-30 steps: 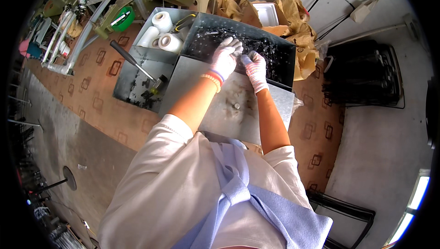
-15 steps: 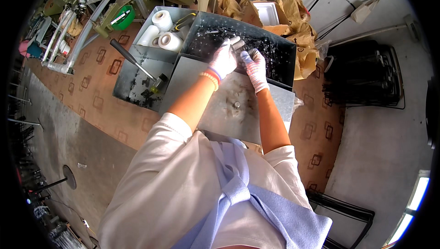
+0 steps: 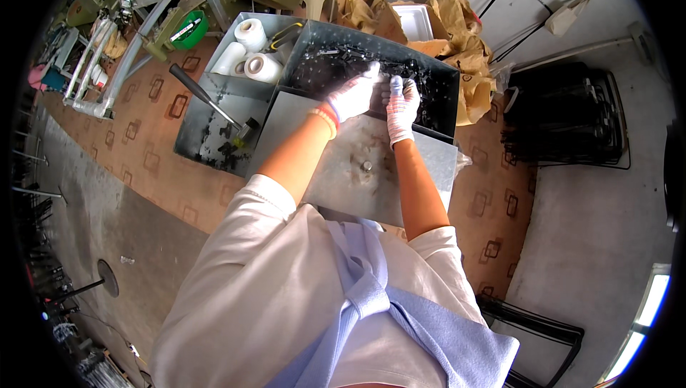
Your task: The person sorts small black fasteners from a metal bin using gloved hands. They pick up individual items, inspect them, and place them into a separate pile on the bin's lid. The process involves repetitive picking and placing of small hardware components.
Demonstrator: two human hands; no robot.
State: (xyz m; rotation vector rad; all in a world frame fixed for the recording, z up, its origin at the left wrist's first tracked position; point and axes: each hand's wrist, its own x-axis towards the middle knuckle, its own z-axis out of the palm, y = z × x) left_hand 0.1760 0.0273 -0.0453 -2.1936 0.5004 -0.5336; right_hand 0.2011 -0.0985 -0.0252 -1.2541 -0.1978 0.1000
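My left hand (image 3: 353, 96), in a white glove with a beaded bracelet at the wrist, reaches over the near edge of a metal bin (image 3: 457, 95) of small black parts (image 3: 329, 63). Its fingers are closed and point toward my right hand (image 3: 401, 108), gloved with blue-tinted fingertips. That hand's fingers are curled, thumb up. Both hands nearly meet above the parts; whatever lies between their fingertips is too small to make out. Below them is a flat metal plate (image 3: 321, 166) with a short metal stud (image 3: 366, 166) on it.
Left of the plate, a black-handled hammer (image 3: 207, 95) leans in a tray (image 3: 193, 127) with scattered black bits. White film rolls (image 3: 263, 68) fill the compartment behind. Cardboard and brown paper (image 3: 471, 66) lie beyond the bin. Black wire frames (image 3: 564, 113) lean at the right wall.
The fingers of both hands have shifted: the left hand's now lie closer together, and the right hand is more upright with its thumb raised. The hammer stays put.
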